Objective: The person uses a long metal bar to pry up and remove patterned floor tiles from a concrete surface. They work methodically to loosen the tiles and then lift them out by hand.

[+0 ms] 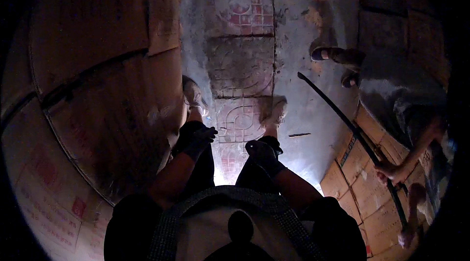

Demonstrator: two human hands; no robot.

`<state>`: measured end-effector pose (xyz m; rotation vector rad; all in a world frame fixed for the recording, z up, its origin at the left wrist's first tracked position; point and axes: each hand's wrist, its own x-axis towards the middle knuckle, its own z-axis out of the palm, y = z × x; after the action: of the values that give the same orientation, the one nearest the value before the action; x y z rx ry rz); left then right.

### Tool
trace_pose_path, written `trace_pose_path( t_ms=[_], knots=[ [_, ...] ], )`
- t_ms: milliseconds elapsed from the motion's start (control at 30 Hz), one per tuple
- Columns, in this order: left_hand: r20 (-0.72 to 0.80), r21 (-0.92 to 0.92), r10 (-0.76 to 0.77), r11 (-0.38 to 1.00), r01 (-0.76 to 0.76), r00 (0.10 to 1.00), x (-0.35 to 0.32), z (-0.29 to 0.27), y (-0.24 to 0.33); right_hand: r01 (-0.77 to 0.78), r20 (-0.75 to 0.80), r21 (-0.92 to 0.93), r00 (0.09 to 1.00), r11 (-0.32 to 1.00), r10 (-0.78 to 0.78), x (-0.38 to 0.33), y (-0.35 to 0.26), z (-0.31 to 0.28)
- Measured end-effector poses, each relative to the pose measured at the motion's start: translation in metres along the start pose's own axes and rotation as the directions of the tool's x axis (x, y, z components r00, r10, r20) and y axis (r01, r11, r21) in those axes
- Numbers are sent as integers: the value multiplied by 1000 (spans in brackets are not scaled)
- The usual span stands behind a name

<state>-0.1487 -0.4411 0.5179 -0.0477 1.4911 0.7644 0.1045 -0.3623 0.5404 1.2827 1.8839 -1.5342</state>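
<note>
My left hand (199,142), in a dark glove, rests by my left knee with nothing in it. Its fingers point to the right and stand slightly apart, so it is open. On my right thigh near the knee lies my right hand (266,157), gloved in the same dark colour. Its fingers blend into the black trousers, so their pose is unclear. No object shows in it. Beyond my hands, my light shoes, the left shoe (194,95) and the right shoe (275,110), stand apart on the floor.
Stacked cardboard boxes (107,114) wall the left side. More cartons (372,182) line the right. There, another person's hand (389,170) grips a long dark bar (338,112) slanting toward the floor. Patterned reddish paving (240,65) runs down the middle. A thin dark scrap (299,135) lies beside it.
</note>
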Motion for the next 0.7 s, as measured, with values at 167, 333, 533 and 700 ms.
trace_pose_path(
  t_ms=[167,333,533,700],
  knots=[
    [0,-42,-103,994,103,995,11,-14,-21,45,-20,-131,999,990,-48,-2,-7,0],
    [172,-212,-78,971,115,982,31,-20,-48,-99,13,-42,995,994,100,7,12,9],
    [189,-105,-176,975,198,966,48,-30,-80,-163,-33,-73,986,984,160,7,-2,2],
    [280,-369,-30,919,136,960,62,-70,-120,-25,-7,-103,1000,994,24,17,6,16]
  ],
)
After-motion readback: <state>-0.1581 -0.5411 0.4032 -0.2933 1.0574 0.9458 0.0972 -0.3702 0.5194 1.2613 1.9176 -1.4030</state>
